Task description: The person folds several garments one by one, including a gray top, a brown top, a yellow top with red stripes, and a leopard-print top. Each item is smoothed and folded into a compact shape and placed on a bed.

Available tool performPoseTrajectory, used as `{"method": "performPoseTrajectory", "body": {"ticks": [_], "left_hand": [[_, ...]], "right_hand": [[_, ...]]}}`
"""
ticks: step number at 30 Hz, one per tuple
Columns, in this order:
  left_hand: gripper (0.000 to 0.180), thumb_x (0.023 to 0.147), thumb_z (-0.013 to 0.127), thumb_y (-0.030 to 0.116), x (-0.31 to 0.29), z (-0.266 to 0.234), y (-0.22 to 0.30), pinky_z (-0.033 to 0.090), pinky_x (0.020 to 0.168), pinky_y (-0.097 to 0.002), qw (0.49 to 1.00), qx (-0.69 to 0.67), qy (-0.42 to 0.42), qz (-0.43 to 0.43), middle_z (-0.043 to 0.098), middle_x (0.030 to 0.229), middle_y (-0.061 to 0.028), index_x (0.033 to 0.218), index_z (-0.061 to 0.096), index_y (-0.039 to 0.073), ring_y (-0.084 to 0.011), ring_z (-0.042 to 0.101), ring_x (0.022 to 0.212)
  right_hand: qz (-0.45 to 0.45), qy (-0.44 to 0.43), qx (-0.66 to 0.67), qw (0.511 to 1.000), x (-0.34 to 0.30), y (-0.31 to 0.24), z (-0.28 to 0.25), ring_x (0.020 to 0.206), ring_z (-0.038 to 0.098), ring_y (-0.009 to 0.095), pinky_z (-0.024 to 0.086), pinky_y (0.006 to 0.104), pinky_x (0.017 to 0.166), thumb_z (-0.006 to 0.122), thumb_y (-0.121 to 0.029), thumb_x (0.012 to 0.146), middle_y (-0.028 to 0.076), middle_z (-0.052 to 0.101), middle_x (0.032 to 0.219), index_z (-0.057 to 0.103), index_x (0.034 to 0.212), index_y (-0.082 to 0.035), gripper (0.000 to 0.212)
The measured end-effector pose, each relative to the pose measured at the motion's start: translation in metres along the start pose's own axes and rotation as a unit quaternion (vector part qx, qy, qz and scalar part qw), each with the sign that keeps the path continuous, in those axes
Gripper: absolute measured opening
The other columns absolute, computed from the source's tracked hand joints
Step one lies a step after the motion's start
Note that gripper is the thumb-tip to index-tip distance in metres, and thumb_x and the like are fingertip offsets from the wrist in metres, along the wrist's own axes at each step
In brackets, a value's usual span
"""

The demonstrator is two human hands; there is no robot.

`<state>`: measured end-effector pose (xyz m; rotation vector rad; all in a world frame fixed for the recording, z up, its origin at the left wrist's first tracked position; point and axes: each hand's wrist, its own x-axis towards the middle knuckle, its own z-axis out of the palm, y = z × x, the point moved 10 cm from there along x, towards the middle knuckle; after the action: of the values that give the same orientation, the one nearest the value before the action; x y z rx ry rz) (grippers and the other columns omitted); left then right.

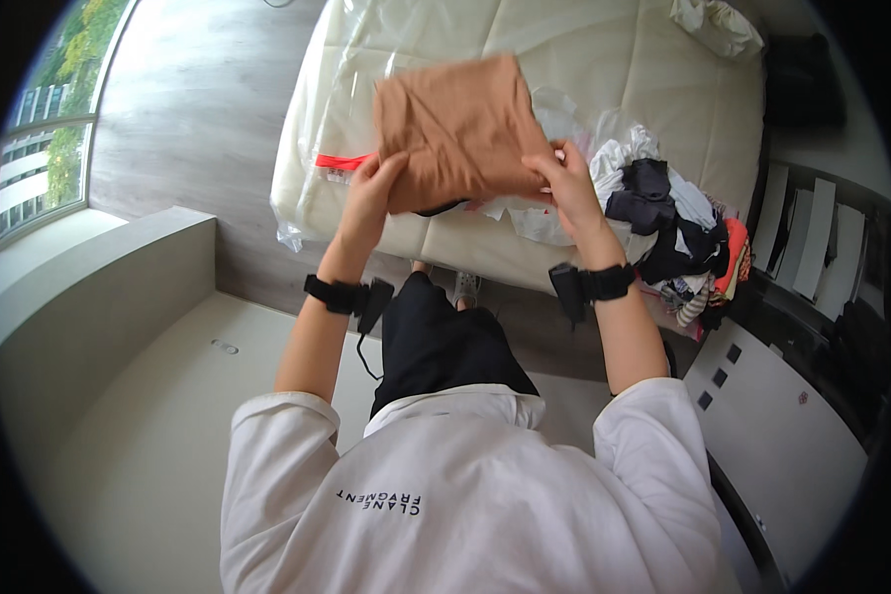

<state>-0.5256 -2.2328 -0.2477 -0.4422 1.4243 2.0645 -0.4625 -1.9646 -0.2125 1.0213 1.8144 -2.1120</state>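
Observation:
A tan-brown piece of cloth, seemingly a garment [460, 129], is stretched between my two hands above the bed. My left hand [374, 190] pinches its near left corner, and my right hand [568, 186] grips the near right corner. The cloth spreads out fairly flat, with a few creases, and its far edge looks slightly blurred. A red strap or band [343, 161] pokes out to the left from behind it. Something dark shows under its near edge, mostly hidden. What exact kind of garment it is, I cannot tell.
The bed's cream mattress [584, 59] has clear plastic [312, 198] along its left side. Mixed clothes [668, 213] lie heaped at its right near corner. A white bundle [718, 28] sits at the far right. A low wall and window [54, 129] stand left; slatted shelving [812, 238] stands right.

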Motion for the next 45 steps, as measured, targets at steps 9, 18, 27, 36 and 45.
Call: {"method": "performPoseTrajectory", "body": {"ticks": [9, 18, 27, 36, 45], "left_hand": [[0.032, 0.092, 0.057, 0.011, 0.056, -0.046, -0.052, 0.048, 0.09, -0.0275, 0.994, -0.083, 0.049, -0.055, 0.063, 0.112, -0.0053, 0.123, 0.058, 0.001, -0.0127, 0.06, 0.104], [0.05, 0.088, 0.053, 0.008, -0.114, -0.135, -0.059, 0.048, 0.099, -0.0382, 0.936, -0.081, 0.24, -0.243, 0.053, 0.13, -0.0105, 0.137, 0.04, 0.004, -0.0239, 0.054, 0.12], [0.056, 0.079, 0.061, 0.009, -0.175, -0.203, -0.108, 0.051, 0.099, -0.0404, 0.853, -0.25, 0.386, -0.246, 0.057, 0.126, -0.0158, 0.131, 0.043, -0.003, -0.0289, 0.059, 0.115], [0.06, 0.071, 0.051, 0.004, -0.186, -0.196, -0.127, 0.05, 0.098, -0.047, 0.865, -0.252, 0.364, -0.237, 0.056, 0.126, -0.0178, 0.13, 0.044, -0.005, -0.0337, 0.058, 0.113], [0.066, 0.069, 0.049, 0.003, -0.198, -0.194, -0.134, 0.05, 0.098, -0.0488, 0.869, -0.255, 0.364, -0.218, 0.054, 0.129, -0.0199, 0.134, 0.04, -0.005, -0.0361, 0.057, 0.116]], "right_hand": [[-0.049, -0.052, 0.056, 0.996, 0.067, 0.048, 0.033, 0.095, 0.061, 0.014, 0.049, 0.0275, 0.083, 0.069, -0.004, 0.082, 0.009, 0.062, 0.108, 0.045, 0.122, -0.002, 0.047], [-0.177, -0.023, -0.521, 0.835, 0.089, 0.103, 0.046, 0.116, 0.053, 0.031, 0.045, 0.0427, 0.093, 0.086, -0.034, 0.066, 0.013, 0.053, 0.121, 0.048, 0.129, -0.009, 0.076], [-0.102, -0.175, -0.706, 0.679, 0.168, 0.207, 0.064, 0.101, 0.064, 0.029, 0.044, 0.0456, 0.089, 0.081, -0.019, 0.068, 0.01, 0.068, 0.092, 0.061, 0.105, -0.01, 0.043], [-0.328, -0.11, -0.717, 0.605, 0.088, 0.206, 0.024, 0.104, 0.053, 0.024, 0.041, 0.0432, 0.097, 0.061, -0.008, 0.079, 0.008, 0.054, 0.109, 0.058, 0.1, -0.011, 0.022], [-0.417, -0.081, -0.676, 0.602, 0.091, 0.246, 0.088, 0.109, 0.052, 0.024, 0.041, 0.0401, 0.096, 0.06, -0.007, 0.078, 0.009, 0.052, 0.119, 0.052, 0.131, -0.008, 0.054]]}}
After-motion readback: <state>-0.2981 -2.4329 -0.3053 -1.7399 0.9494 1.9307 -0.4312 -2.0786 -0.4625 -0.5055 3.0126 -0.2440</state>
